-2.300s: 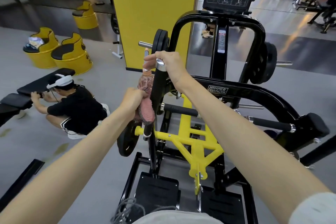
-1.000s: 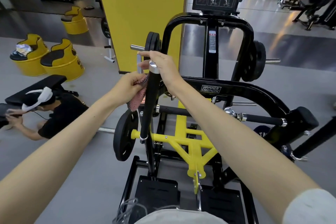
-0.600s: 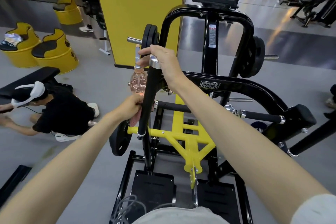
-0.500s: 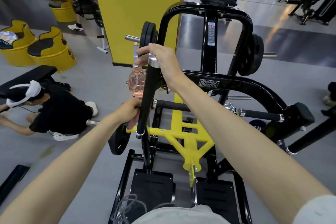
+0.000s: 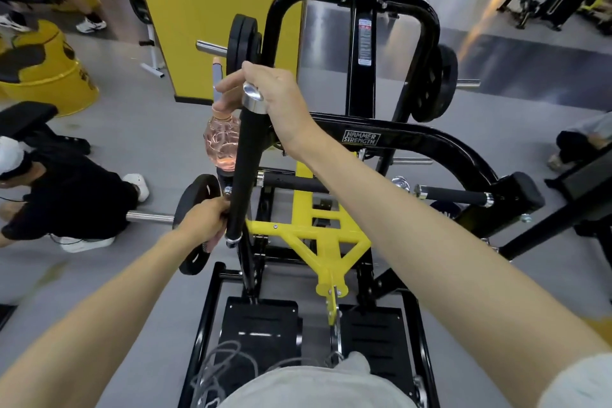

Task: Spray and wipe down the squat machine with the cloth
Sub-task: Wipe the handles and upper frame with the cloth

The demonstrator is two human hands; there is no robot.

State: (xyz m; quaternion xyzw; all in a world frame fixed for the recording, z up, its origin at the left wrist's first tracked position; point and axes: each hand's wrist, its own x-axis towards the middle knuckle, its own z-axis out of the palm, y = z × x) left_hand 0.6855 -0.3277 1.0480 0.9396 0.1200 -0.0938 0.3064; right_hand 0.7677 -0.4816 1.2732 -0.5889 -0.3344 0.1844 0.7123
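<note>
Head view looks down on the squat machine (image 5: 414, 139), black with a yellow inner frame, and both arms reach forward to its upright black handle (image 5: 243, 169). The right hand (image 5: 275, 99) is curled at the silver top end of the handle, and its fingers (image 5: 228, 86) also pinch the neck of the bottle (image 5: 223, 142). This clear pink bottle hangs just left of the handle, very close to it; I cannot tell if they touch. The left hand (image 5: 205, 219) grips the lower part of the handle, fingers closed round it with the cloth (image 5: 209, 243) inside the grip. Only a small edge of the cloth shows below the hand. A weight plate (image 5: 192, 258) sits on a steel peg just behind this hand. Two black footplates (image 5: 261, 325) lie at the bottom of the machine. On the grey floor (image 5: 159, 149) at the left a person in black (image 5: 66, 195) crouches, near a yellow drum (image 5: 43, 83).
</note>
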